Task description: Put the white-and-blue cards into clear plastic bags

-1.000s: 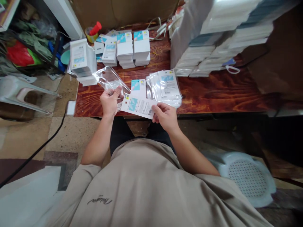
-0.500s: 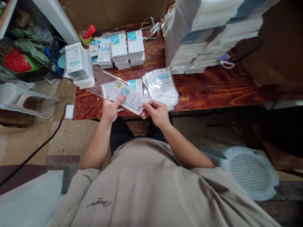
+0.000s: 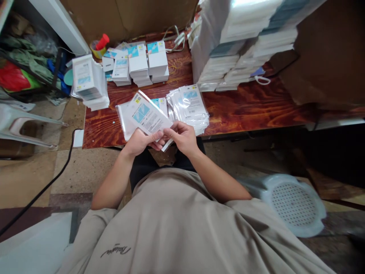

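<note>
Left hand [image 3: 139, 143] has shifted to the near end of the card [image 3: 146, 115], which it and the right hand [image 3: 184, 138] pinch, long axis running far left.

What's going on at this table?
A person is holding a printed card in front of the wooden table, with the left hand and right hand both at the card's lower end. Just to its right lies a pile of cards in clear plastic. Farther back stand stacks of cards, and a tall stack of packs rises at the back right.
</note>
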A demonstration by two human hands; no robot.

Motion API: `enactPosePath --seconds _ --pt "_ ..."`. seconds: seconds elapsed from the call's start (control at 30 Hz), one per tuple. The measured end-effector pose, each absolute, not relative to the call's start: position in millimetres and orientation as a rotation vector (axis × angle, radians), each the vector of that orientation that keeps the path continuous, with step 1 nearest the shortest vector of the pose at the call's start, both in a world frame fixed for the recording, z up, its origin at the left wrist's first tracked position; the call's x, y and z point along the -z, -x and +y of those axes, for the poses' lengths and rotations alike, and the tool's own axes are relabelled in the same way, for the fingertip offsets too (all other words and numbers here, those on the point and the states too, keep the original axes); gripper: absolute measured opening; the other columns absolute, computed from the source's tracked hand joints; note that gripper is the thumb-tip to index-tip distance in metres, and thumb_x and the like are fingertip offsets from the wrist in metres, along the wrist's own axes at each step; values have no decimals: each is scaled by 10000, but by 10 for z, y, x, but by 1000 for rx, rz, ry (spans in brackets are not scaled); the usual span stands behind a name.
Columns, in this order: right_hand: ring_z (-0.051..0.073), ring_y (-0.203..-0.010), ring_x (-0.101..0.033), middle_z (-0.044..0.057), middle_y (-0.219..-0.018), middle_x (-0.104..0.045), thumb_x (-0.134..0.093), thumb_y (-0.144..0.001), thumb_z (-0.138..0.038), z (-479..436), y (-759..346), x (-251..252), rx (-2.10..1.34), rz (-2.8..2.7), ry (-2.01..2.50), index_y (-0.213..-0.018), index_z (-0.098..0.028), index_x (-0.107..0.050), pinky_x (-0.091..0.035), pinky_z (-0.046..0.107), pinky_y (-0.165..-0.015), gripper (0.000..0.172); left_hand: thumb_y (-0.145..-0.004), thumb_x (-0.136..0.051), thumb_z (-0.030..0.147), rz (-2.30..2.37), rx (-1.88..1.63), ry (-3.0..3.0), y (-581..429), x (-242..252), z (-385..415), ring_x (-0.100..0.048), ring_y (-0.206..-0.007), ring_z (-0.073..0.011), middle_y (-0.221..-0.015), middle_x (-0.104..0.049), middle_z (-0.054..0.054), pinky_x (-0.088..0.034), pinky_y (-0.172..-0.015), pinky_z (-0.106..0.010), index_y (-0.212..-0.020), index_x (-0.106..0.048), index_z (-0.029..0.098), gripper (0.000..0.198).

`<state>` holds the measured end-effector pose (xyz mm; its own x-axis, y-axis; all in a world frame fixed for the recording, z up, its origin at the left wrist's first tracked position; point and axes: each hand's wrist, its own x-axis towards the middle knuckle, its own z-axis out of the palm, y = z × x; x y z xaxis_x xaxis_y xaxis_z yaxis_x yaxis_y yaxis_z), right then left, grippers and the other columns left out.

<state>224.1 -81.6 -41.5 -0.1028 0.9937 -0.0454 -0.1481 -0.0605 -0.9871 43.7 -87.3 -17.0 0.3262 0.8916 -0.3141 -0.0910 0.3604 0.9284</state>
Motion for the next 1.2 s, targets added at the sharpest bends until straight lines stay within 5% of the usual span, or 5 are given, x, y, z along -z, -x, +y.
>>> enactPosePath --seconds 0.17,0.3,0.43,0.7,1.2 --pt "108 -535 -534 -20 -637 -625 -812 -757 -619 -640 -2676 378 -1007 -949 1352 -703 -220 -556 -422 230 -504 477 -821 -784 594 1711 -1011 -1290 -208 265 -735 -746 -835 -267 -932 -765 -141 -612 -785 -395 -1022 -746 171 470" --pt "188 -740 -625 38 -782 -681 -765 -800 -609 -485 -3099 537 -599 -1143 1613 -809 -204 -620 -528 332 -734 430 -777 -827 461 2435 -783 -1547 89 409 -554 -599 -1286 -445 -1256 -680 -268 -428 -1135 -583 -1149 -676 118 528" --pt "362 -1200 -580 213 -1258 -664 -699 -875 -541 -547 -3127 617 -19 -1428 1795 -1203 -132 -645 -455 538 -1023 527 -707 -871 477 2467 -515 -1436 347 511 -389 -640 -1208 -426 -1218 -693 -258 -474 -1066 -539 -1131 -646 118 600" --pt "337 -1206 -567 204 -1262 -708 -613 -996 -351 -430 -2165 427 -212 -2517 1334 -1143 -101 -715 -385 460 -1040 307 -751 -803 344 2312 -639 -1411 650 614 -288 -612 -733 -207 -777 -672 -29 -490 -795 -357 -747 -609 213 234" --pt "361 -1000 -667 287 -1075 -703 -313 -976 -25 -476 -1961 344 -54 -3081 1114 -1143 21 -669 -428 383 -710 396 -967 -567 327 2230 -1113 -1640 618 484 -449 -655 -1201 -312 -1152 -745 -160 -427 -1144 -462 -918 -738 190 225"
